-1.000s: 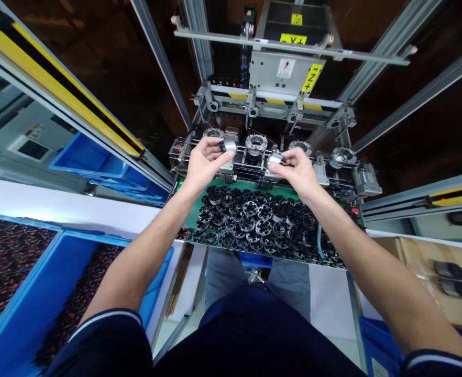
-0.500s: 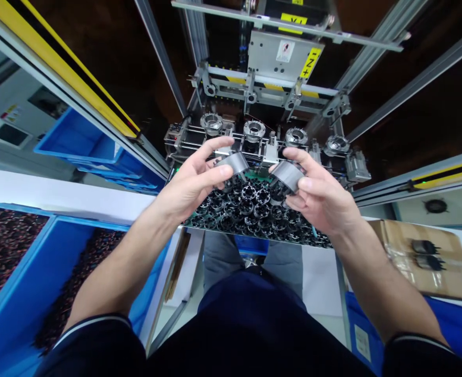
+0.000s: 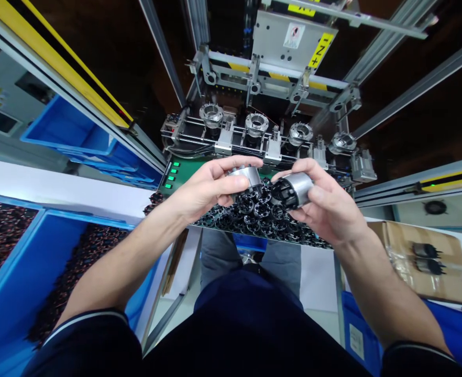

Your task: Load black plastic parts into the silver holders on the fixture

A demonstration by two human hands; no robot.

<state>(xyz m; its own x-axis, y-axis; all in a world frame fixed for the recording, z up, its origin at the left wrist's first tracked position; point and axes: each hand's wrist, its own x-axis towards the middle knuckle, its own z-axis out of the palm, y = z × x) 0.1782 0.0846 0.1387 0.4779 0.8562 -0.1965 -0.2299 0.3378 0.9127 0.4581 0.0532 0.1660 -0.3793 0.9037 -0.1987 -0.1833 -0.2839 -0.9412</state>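
My left hand (image 3: 219, 183) is closed round a short metal ring (image 3: 248, 177) with black prongs on its edge. Opposite it, my right hand (image 3: 321, 201) grips a motor stator (image 3: 298, 187), a grey metal cylinder with a black slotted insert facing left. The two parts are close together but apart. Below them lies a pile of black toothed rings (image 3: 254, 214) on the green bench top (image 3: 187, 170), partly hidden by my hands. Behind my hands stands a row of silver round fixtures (image 3: 256, 124) on rails.
Blue bins (image 3: 54, 262) full of small dark parts stand at the left. At the right, a cardboard box (image 3: 457, 251) carries two similar cylinders (image 3: 427, 250). Metal posts and yellow light-curtain bars (image 3: 69, 57) flank the machine.
Both hands have moved slightly down and to the right. The right-hand cylinder has turned so its black slotted end shows. The view has shifted, baring more green bench at left.
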